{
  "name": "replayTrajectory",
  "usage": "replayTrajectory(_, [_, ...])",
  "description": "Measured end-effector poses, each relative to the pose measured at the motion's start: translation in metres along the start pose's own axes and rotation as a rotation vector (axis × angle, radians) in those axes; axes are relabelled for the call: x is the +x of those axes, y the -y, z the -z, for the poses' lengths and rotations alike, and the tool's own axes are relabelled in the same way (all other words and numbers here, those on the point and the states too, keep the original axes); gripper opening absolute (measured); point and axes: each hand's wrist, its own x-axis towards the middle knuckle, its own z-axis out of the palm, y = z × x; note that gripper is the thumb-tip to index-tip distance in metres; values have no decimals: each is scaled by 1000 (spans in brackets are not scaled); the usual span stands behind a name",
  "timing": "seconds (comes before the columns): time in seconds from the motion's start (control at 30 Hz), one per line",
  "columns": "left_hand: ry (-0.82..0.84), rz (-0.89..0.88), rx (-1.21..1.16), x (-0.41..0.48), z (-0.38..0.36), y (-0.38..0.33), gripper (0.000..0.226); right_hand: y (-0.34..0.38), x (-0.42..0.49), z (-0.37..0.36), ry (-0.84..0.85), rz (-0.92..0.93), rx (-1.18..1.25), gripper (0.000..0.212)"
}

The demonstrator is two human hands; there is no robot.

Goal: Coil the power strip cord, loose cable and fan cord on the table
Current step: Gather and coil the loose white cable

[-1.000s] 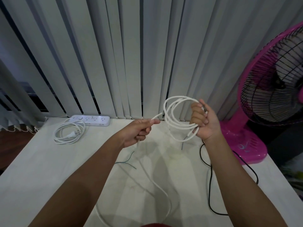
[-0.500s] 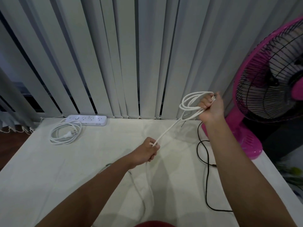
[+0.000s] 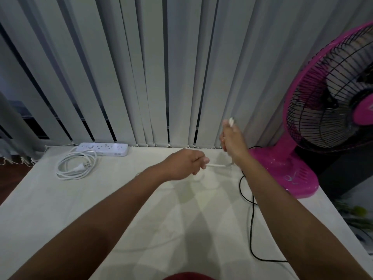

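Note:
My right hand [image 3: 232,142] grips the bundled loops of the loose white cable [image 3: 217,165] above the table's back middle; a blurred bit of the loops sticks out above the fist. My left hand [image 3: 186,163] pinches the same cable just left of it, a short stretch running between the two hands. The white power strip [image 3: 104,148] lies at the back left with its cord [image 3: 75,167] coiled beside it, plug in the middle. The fan's black cord [image 3: 251,219] lies loose on the right.
A pink fan [image 3: 327,110] stands at the table's back right corner on its pink base. Grey vertical blinds [image 3: 141,67] hang behind the white table [image 3: 80,209]. Blurred green items lie off the right edge.
My left hand rose from the table toward the right hand, bringing the cable with it. The right hand dropped slightly and moved left. The slack between them has shortened.

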Motion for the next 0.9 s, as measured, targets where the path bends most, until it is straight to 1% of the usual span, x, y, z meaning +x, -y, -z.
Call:
replayTrajectory(0.07, [-36, -46, -43, 5, 10, -5, 32, -4, -9, -6, 141, 18, -205, 27])
replayTrajectory(0.13, [-118, -45, -1, 11, 18, -2, 33, -6, -18, -9, 292, -12, -285, 39])
replayTrajectory(0.2, [-200, -8, 101, 17, 22, 6, 35, -5, -25, -10, 428, -127, -201, 46])
replayTrajectory(0.27, [-248, 31, 159, 19, 22, 17, 38, -2, -29, -10, 532, -253, -98, 46])
replayTrajectory(0.4, [-342, 58, 69, 20, 20, 34, 41, 4, -34, -9, 748, -452, 6, 52])
replayTrajectory(0.53, [-460, 76, 27, 22, 23, 35, 49, 10, -36, -6, 967, -575, 259, 51])
replayTrajectory(0.63, [-488, 108, -12, 21, 25, 32, 70, 16, -35, -4, 1096, -638, 495, 52])
replayTrajectory(0.67, [-484, 121, -51, 20, 26, 32, 73, 18, -34, -3, 1138, -650, 576, 52])
replayTrajectory(0.8, [-457, 146, -193, 20, 25, 36, 74, 21, -34, 8, 1263, -632, 851, 49])
replayTrajectory(0.87, [-445, 115, -261, 18, 23, 39, 75, 23, -35, 12, 1284, -607, 997, 42])
replayTrajectory(0.9, [-447, 98, -286, 17, 21, 41, 70, 24, -36, 14, 1275, -590, 1072, 38])
